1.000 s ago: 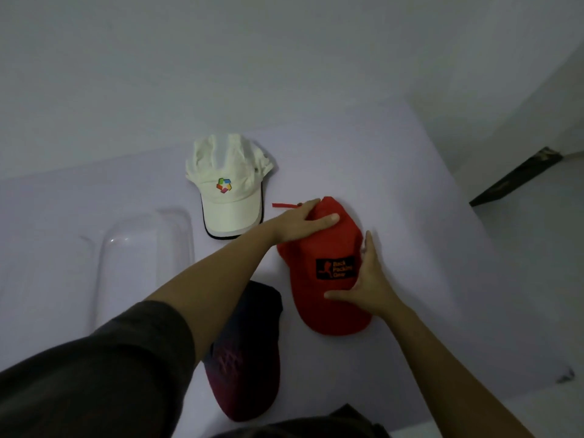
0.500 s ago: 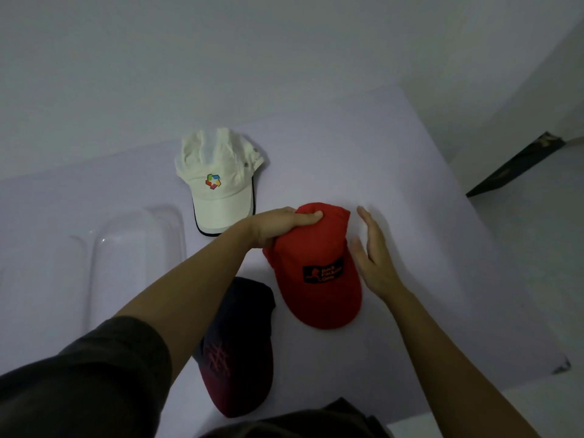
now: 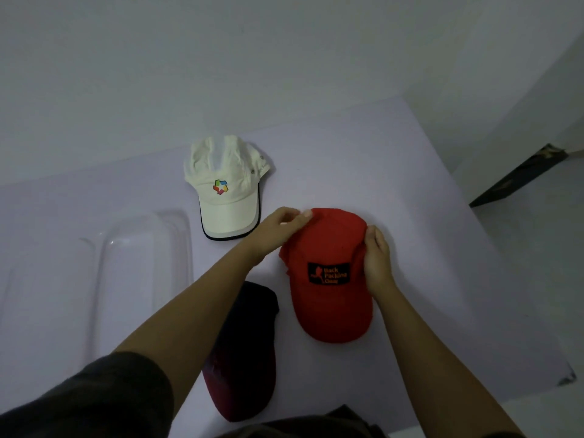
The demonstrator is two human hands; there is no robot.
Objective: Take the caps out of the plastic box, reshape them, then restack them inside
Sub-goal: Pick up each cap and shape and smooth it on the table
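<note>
Red cap (image 3: 328,298) being reshaped on the table (image 3: 426,216), right of its middle, brim toward the near edge.
Left hand (image 3: 278,227) pinches the crown's back rim; right hand (image 3: 376,257) curls its fingers over the crown's right side. The white cap (image 3: 227,191) lies toward the far edge, the dark cap (image 3: 243,352) at the near edge, and the plastic box (image 3: 177,222) stands toward the left edge with no cap in it. Reshaping looks midway; next, probably, rounding out the crown before restacking.
</note>
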